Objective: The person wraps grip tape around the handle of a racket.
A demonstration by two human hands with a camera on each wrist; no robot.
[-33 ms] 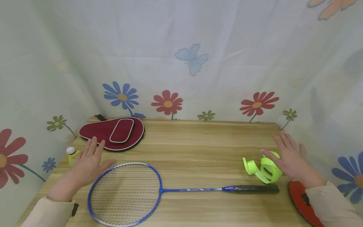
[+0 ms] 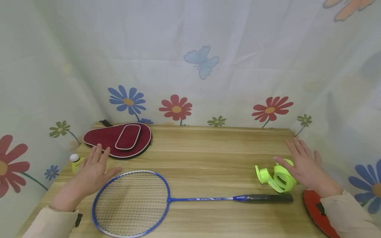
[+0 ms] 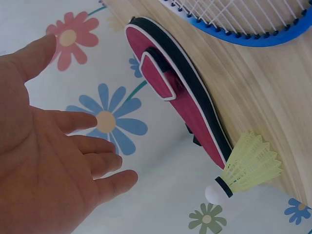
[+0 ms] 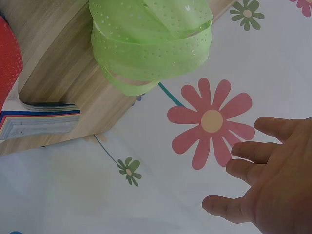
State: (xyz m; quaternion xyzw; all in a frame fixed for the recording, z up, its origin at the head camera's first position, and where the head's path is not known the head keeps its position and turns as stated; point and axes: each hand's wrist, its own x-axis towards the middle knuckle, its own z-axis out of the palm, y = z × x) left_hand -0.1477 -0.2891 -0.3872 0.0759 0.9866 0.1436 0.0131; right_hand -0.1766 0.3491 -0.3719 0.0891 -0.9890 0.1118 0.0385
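- Grip: left hand (image 2: 93, 172) and right hand (image 2: 306, 167) both bare, fingers extended and loosely spread, nothing held.
- Step, by my reading: hands poised, no handling under way. Any lift would first call for lowering a hand and curling the fingers.
- Curtain (image 2: 232, 39): flowered, behind the work and down both sides.
- Table (image 2: 214, 158): wood-grained, bears the lot.
- Racket (image 2: 200, 199): flat, strung head left, dark grip right. Left hand near the head; taking the grip would suit the right.
- Red case (image 2: 114, 140): far left, just beyond the left hand; would want a wide grasp.
- Red paddle (image 2: 315, 211): near right, partly hidden by the sleeve; reaching it would mean drawing the right hand back.
- Green strap (image 4: 151, 53): loosely coiled, nearest the right hand; right wrist view shows fingers apart from it. Probably that hand's shortest reach.
- Shuttlecock (image 3: 246, 165): smallest, left, by the case's narrow end; would call for a light pinch.
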